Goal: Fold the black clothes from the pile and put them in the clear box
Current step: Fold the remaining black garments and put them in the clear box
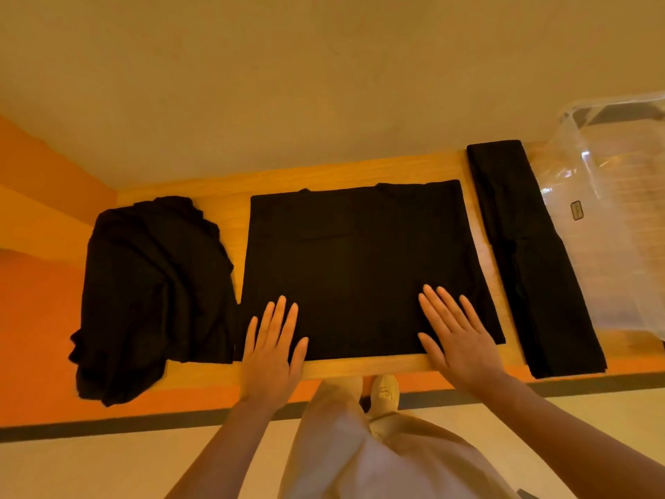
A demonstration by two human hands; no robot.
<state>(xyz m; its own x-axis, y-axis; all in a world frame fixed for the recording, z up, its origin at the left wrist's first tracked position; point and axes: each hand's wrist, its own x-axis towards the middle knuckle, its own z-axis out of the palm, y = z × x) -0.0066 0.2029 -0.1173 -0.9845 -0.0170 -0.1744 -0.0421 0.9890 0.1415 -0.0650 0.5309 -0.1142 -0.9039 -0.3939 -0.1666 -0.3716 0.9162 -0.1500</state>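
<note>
Head view showed your pile [151,293] at left, then your left hand [268,358] and right hand [458,345], fingers straight, pressing the spread shirt [360,253]; a folded piece [529,253] lay beside the clear box [619,217]. Uneven lifting could have skewed the fold.

A wooden table [360,367] stands against an orange wall [39,217].

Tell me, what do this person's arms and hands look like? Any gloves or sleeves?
Both are bare: no gloves, rings or watch on the left hand or right hand, and no sleeves on the forearms. Below them show loose beige trousers and a pale shoe.
</note>
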